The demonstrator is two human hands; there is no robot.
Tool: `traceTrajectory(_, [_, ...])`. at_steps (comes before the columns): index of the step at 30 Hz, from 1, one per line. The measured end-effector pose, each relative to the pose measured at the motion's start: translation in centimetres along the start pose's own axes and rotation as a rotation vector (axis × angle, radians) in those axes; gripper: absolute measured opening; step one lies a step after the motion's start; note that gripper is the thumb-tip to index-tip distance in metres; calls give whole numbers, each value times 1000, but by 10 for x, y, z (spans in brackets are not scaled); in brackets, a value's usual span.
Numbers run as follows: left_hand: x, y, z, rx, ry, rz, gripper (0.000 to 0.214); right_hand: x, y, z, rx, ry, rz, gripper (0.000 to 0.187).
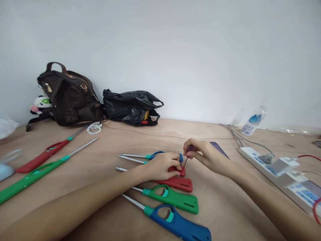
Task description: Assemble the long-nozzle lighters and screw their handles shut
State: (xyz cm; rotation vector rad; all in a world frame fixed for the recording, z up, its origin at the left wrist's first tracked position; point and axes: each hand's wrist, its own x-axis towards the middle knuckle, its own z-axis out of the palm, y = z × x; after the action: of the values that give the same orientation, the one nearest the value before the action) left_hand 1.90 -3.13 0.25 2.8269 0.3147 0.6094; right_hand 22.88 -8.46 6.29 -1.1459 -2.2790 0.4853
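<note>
At nine o'clock on the desk (87,164), a pair of long lighters (43,158) is lying. Centrally, the left hand (167,165) is gripping a red lighter (182,172), a row of three lighters (184,202) lying at six o'clock. At two o'clock, the right hand (202,152) is pinching a screwdriver (190,147), its tip touching the gripped lighter.

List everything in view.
Lighters: seven (three red, two green, two blue), centre, left
Screwdriver: one, purple, centre
Backpack: one, brown, back left
Panda toy: one, black-white, by backpack
Bag: one, black, back centre
Bracelet: one, white, before backpack
Bottle: one, clear, back right
Power strip: one, white, right
Plugs: three, white, grey, on strip
Cables: several, grey, red, right
Flat item: one, purple, centre-right
Edge items: several, mixed, unclear
Table: one, tan, beneath
Wall: one, white, back
Left hand: one, on lighter
Right hand: one, on screwdriver
</note>
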Motion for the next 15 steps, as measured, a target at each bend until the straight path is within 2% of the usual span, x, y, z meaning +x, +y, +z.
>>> traceTrajectory(6, [0,0,0,-4,-9,-12,6,4,-18,-11,-210,-32,110,6])
traceTrajectory(12, [1,2,0,9,-17,-27,4,4,-24,5,-266,140,298,12])
traceTrajectory(15, [1,1,0,14,-40,-21,4,1,-19,9,-185,171,272,10])
